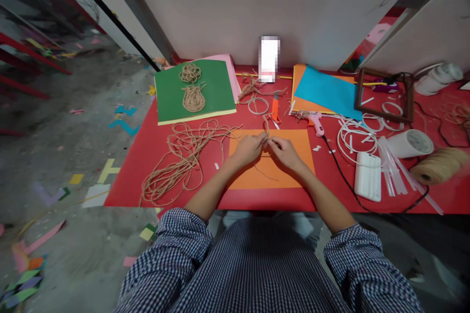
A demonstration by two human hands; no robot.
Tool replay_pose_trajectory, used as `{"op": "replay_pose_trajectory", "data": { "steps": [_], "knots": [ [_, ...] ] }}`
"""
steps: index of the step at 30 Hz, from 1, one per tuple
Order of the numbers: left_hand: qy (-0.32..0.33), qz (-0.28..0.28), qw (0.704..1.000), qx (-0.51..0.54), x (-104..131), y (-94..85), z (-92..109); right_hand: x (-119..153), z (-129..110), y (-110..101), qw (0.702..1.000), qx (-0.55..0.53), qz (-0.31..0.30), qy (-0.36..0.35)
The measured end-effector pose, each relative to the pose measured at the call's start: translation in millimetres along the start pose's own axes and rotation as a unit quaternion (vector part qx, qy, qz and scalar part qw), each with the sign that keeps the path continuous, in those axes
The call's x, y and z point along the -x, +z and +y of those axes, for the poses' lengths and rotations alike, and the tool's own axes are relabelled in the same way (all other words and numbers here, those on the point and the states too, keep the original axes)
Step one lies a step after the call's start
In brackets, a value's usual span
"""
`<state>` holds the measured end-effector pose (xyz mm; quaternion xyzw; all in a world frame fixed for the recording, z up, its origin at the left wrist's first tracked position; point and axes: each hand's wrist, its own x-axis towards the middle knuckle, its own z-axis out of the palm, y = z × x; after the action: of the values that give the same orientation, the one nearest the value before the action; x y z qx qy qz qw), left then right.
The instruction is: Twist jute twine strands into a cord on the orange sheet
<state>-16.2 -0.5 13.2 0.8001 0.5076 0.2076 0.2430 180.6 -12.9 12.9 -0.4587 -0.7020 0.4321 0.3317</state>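
Over an orange sheet on the red table, my left hand and my right hand meet with fingertips nearly touching. Both are closed in a pinch on a piece of brown twine, whose upper part sticks up between them. A thin loose end trails down over the orange sheet. To the left of the sheet lies a large loose tangle of twine. Just beyond my hands are an orange cutter and a white ring.
A green sheet carries two twine coils at the back left. Rightward lie a pink glue gun, blue paper, a wooden frame, white tubing, a white power strip and a twine spool. A blurred upright phone stands behind.
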Motion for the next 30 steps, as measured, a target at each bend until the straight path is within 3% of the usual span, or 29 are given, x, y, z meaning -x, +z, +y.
{"op": "replay_pose_trajectory", "data": {
  "steps": [6, 10, 14, 16, 18, 20, 22, 25, 27, 30],
  "knots": [
    [0.001, -0.014, 1.0, -0.01, 0, 0.3, 2, -1, 5, -3, 1.0, 0.025, -0.007, 0.009],
    [-0.018, 0.028, 0.999, 0.027, 1, -2.8, 4, 1, 1, -3, 0.985, 0.168, 0.023, -0.026],
    [-0.067, 0.081, 0.989, 0.106, 0, -4.2, 4, 3, 0, 1, 0.939, 0.335, 0.055, -0.049],
    [-0.093, 0.05, 0.976, 0.19, -1, 0.7, 4, 4, 1, 2, 0.926, 0.369, 0.064, -0.056],
    [-0.116, -0.017, 0.942, 0.314, -1, 9.1, 4, 5, 2, 2, 0.925, 0.367, 0.077, -0.067],
    [-0.131, -0.057, 0.898, 0.416, -1, 17.7, 3, 6, 3, 3, 0.936, 0.331, 0.095, -0.075],
    [-0.117, -0.08, 0.888, 0.438, -1, 22.6, 2, 7, 2, 5, 0.955, 0.266, 0.113, -0.073],
    [-0.081, -0.075, 0.915, 0.389, -1, 20.5, 0, 6, -1, 11, 0.987, 0.102, 0.118, -0.048],
    [-0.061, -0.07, 0.931, 0.353, -2, 15.5, -1, 4, -3, 16, 0.993, -0.057, 0.105, -0.001],
    [-0.052, -0.063, 0.946, 0.314, -3, 9.1, -2, 1, -4, 19, 0.947, -0.297, 0.071, 0.1]
  ]
}}
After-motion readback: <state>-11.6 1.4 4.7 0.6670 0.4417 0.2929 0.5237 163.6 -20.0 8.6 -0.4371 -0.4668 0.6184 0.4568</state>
